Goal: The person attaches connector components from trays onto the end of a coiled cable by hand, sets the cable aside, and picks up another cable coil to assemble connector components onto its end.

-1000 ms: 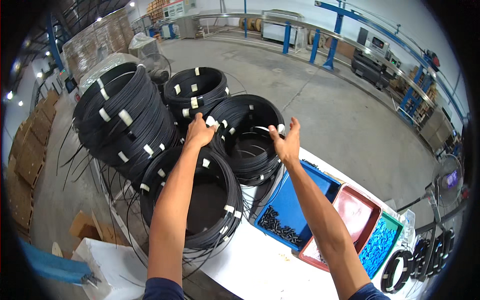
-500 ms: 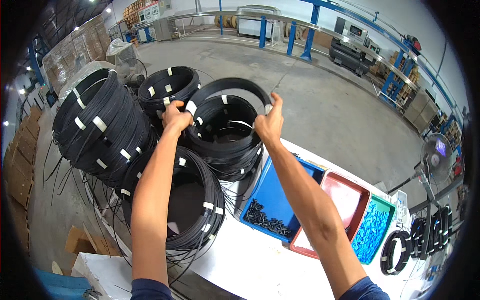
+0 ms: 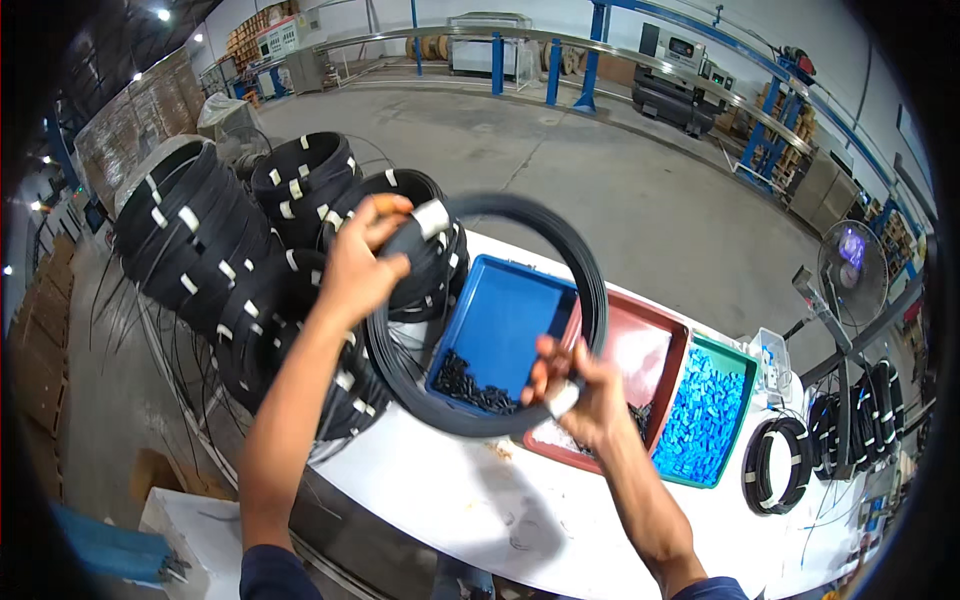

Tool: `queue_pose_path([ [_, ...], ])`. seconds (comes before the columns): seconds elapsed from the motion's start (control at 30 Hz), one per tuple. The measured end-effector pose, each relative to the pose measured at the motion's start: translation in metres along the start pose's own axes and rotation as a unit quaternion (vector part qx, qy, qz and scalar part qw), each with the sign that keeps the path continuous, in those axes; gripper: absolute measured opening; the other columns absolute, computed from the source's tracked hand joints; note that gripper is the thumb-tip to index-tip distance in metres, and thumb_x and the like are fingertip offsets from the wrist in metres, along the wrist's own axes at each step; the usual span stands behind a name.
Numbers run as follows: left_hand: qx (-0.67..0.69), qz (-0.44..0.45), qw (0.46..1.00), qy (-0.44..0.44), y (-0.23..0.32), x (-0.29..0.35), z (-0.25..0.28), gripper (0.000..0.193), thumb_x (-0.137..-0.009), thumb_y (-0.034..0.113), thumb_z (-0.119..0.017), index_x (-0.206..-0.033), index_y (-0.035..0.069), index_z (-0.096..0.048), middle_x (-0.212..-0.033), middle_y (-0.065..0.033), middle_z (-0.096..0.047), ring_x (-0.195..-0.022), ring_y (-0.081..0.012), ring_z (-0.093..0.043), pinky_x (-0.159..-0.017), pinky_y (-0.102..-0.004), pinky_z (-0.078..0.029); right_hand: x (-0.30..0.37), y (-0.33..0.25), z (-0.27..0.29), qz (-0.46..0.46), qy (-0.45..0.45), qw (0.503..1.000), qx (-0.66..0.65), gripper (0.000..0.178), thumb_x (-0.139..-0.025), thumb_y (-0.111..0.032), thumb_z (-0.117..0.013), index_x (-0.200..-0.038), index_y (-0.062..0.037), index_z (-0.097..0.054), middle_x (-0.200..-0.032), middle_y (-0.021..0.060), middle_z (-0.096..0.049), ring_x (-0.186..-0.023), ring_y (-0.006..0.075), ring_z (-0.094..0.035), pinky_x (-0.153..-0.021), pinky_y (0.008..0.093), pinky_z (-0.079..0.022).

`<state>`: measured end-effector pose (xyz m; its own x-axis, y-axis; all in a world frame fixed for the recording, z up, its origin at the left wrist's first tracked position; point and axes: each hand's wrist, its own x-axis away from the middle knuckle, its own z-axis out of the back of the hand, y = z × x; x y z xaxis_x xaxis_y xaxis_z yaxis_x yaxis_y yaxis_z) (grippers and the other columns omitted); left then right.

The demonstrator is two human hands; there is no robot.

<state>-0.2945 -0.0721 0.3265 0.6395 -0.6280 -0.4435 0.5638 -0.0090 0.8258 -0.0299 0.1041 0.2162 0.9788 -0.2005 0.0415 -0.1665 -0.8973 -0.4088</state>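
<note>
A coil of black cable (image 3: 590, 285), bound with white tape, is raised in front of me over the table and trays. My left hand (image 3: 362, 262) is closed on its upper left side, beside one tape band. At the coil's lower right, my right hand (image 3: 597, 400) holds it by another taped spot, fingers curled and slightly blurred. Behind my left arm stand stacks of similar black coils (image 3: 180, 235). Under the coil lies a blue tray (image 3: 510, 310) with small black pieces at its near end.
Right of the blue tray are a red tray (image 3: 640, 335) and a green tray (image 3: 745, 400) of small blue pieces. A taped coil (image 3: 778, 465) lies on the white table (image 3: 480, 500) near a metal post. A fan (image 3: 852, 262) stands at the far right.
The coil has come off the middle stack toward me and to the right, tilting to show its full ring. My right hand has moved down to its lower side; the view has shifted slightly.
</note>
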Motion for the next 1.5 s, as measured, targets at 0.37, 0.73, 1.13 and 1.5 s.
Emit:
queue_pose_path([
  [0.37,-0.083,0.054,0.955,-0.279,-0.039,0.276,-0.149,0.034,-0.09,0.001,-0.069,-0.123,0.005,-0.063,-0.097,-0.0121,-0.075,-0.086,-0.0167,-0.074,-0.076,-0.0307,-0.055,0.325,0.198,0.151,-0.219,0.204,0.946,-0.127,0.026,-0.1,-0.001,-0.059,-0.126,-0.0008,-0.058,-0.131,0.0251,-0.062,-0.122,0.0292,-0.063,-0.109,0.044,-0.051],
  [0.73,-0.015,-0.052,0.878,-0.475,-0.086,0.311,-0.275,0.044,-0.085,-0.005,-0.069,-0.128,0.004,-0.059,-0.113,-0.0181,-0.074,-0.115,-0.0292,-0.07,-0.095,-0.0363,-0.055,0.36,0.342,0.167,0.024,0.061,0.967,-0.246,0.029,-0.105,-0.016,-0.057,-0.129,0.0005,-0.058,-0.131,0.0156,-0.063,-0.117,0.0247,-0.064,-0.103,0.038,-0.054],
  [1.13,-0.09,-0.162,0.885,-0.428,-0.061,0.32,-0.351,0.046,-0.076,-0.014,-0.06,-0.114,0.009,-0.07,-0.091,-0.0236,-0.071,-0.089,-0.0398,-0.07,-0.079,-0.0491,-0.052,0.284,0.347,0.129,0.089,0.275,0.903,-0.317,0.049,-0.092,0.008,-0.066,-0.138,-0.0004,-0.05,-0.133,0.0175,-0.06,-0.126,0.0274,-0.058,-0.118,0.0393,-0.042],
  [1.5,-0.053,-0.214,0.91,-0.351,-0.042,0.357,-0.286,0.044,-0.085,0.014,-0.076,-0.127,0.007,-0.065,-0.138,-0.015,-0.063,-0.136,-0.0354,-0.052,-0.115,-0.0441,-0.04,0.313,0.317,0.141,-0.082,0.231,0.866,-0.435,0.029,-0.102,0.001,-0.054,-0.13,0.0087,-0.055,-0.134,0.0196,-0.061,-0.131,0.0286,-0.058,-0.114,0.0392,-0.05],
])
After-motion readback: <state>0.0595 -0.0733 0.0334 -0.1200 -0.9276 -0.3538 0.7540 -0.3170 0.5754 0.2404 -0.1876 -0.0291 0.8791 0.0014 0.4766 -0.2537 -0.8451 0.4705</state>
